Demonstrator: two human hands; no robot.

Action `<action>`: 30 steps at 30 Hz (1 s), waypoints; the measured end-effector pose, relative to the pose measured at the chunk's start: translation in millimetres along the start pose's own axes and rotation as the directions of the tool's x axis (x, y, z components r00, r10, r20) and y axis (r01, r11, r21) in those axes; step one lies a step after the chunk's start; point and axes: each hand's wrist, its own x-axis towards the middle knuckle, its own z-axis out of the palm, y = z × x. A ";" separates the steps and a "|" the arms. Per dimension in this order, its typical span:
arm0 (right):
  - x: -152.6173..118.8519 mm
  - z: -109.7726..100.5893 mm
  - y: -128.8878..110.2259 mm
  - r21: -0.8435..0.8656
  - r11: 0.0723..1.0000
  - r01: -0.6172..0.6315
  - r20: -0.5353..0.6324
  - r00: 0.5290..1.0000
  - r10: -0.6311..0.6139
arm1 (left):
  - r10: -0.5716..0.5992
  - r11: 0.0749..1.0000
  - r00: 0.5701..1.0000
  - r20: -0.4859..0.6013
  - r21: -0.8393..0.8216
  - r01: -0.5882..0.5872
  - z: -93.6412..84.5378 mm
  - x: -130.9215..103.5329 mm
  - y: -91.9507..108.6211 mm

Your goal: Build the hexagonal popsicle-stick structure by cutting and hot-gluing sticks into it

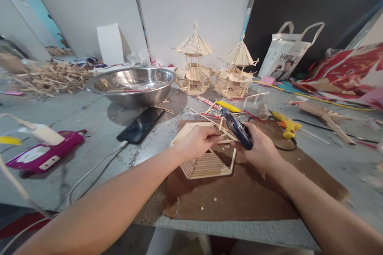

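Note:
A hexagonal frame of thin wooden sticks (206,166) lies flat on a brown board (239,203), its left and front parts filled with rows of sticks. My left hand (199,140) is over the frame with its fingers pinched on a thin stick (226,141) at the frame's right part. My right hand (260,147) is wrapped round a dark blue cutting tool (239,129), its head tilted up and to the left above the back right of the frame. Loose sticks cross near the tool's head.
Two stick pagodas (194,73) stand behind. Left of them are a steel bowl (134,87), a black phone (140,125), a purple power strip (49,153) and a stick pile (56,79). On the right lie a yellow glue gun (285,124) and a white bag (283,55).

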 end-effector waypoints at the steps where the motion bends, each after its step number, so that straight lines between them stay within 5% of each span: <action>1: 0.9 0.7 1.4 -0.017 1.000 0.000 0.003 1.000 0.000 | 0.002 1.000 1.000 -0.024 -0.006 -0.002 -0.7 0.1 -0.3; 23: -1.1 2.1 2.8 -0.181 0.974 0.137 0.032 0.990 -0.134 | 0.033 0.996 0.992 -0.124 -0.076 -0.042 3.6 -1.5 -13.3; 30: -1.7 1.4 2.8 -0.202 0.972 0.118 0.071 0.992 -0.106 | 0.143 0.988 0.982 -0.125 0.075 -0.135 -4.5 -0.7 -6.3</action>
